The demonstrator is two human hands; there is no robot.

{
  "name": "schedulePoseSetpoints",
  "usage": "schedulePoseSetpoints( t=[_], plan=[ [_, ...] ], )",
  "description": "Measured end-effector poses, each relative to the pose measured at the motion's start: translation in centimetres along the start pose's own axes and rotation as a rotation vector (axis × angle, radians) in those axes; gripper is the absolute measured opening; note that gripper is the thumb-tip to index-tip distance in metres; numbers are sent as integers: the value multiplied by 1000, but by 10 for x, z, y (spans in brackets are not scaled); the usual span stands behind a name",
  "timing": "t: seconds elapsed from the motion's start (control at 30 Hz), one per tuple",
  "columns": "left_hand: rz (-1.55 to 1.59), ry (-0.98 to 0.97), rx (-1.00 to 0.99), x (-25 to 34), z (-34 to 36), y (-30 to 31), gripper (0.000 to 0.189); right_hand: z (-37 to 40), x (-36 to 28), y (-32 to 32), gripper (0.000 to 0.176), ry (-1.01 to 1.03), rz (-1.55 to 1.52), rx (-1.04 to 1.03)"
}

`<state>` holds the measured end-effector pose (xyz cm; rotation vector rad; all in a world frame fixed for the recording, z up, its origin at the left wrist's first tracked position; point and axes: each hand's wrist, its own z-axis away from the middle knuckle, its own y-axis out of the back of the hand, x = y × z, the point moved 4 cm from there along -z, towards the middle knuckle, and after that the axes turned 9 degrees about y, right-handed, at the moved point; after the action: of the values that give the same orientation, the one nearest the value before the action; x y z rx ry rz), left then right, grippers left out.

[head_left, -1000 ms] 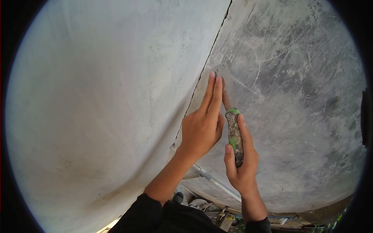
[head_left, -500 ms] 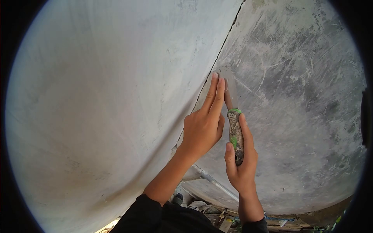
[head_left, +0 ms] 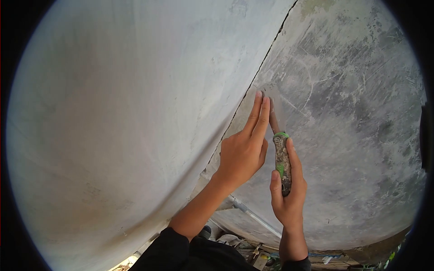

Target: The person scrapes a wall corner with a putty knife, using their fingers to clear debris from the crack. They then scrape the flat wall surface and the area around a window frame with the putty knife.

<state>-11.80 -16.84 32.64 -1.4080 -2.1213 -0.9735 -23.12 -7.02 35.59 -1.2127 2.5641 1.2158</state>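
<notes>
A putty knife (head_left: 279,113) with a worn, dirt-caked handle and green bands lies against the grey wall, its thin blade tip just right of a dark crack (head_left: 247,92). Around the handle, my right hand (head_left: 289,196) is closed, thumb on one side and fingers on the other. My left hand (head_left: 244,151) has its index and middle fingers stretched out, their tips at the left edge of the blade near its end. The other left fingers are partly hidden, with the thumb to the right. Part of the blade blends into the wall's colour.
A smooth pale wall (head_left: 126,113) meets the mottled grey wall (head_left: 352,135) along the crack. Below the hands, a grey pipe (head_left: 257,217) runs slantwise. Wood pieces and debris (head_left: 262,259) lie at the bottom.
Both hands and the putty knife have shifted slightly right and down in view; the blade tip sits a little farther from the crack. The view itself has shifted a little too.
</notes>
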Motion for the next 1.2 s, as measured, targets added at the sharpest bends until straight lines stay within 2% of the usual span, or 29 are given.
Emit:
schedulePoseSetpoints(
  t=[0.13,0.17,0.27,0.4,0.43,0.53,0.67,0.73,0.97,1.1,1.2],
  plan=[
    [-42,58,38,-10,-10,0,86,-14,8,-11,61,10,-11,6],
    [44,45,66,-6,-9,3,85,-13,5,-13,61,26,-42,-10],
    [27,-16,26,-1,1,2,83,-2,-2,-3,60,-14,-13,-16],
    [9,30,53,-8,-10,6,85,-7,3,-12,61,-72,-24,-23],
    [18,62,21,-6,-10,9,86,-9,-1,-11,61,-41,-6,-21],
    [-9,-12,-37,-4,-4,7,86,-7,-5,-8,61,16,11,30],
    [10,38,-18,-3,-9,9,87,-13,-10,-6,61,-16,17,23],
    [28,-8,1,-3,-3,5,87,-3,-6,-5,62,-22,26,34],
    [-6,5,0,1,-6,3,83,-5,-3,-3,60,60,80,62],
    [-15,-21,88,-5,-15,5,82,-26,2,7,58,-47,-26,25],
    [-36,2,12,5,-12,10,83,-32,-10,24,56,-57,-27,-21]
  ],
)
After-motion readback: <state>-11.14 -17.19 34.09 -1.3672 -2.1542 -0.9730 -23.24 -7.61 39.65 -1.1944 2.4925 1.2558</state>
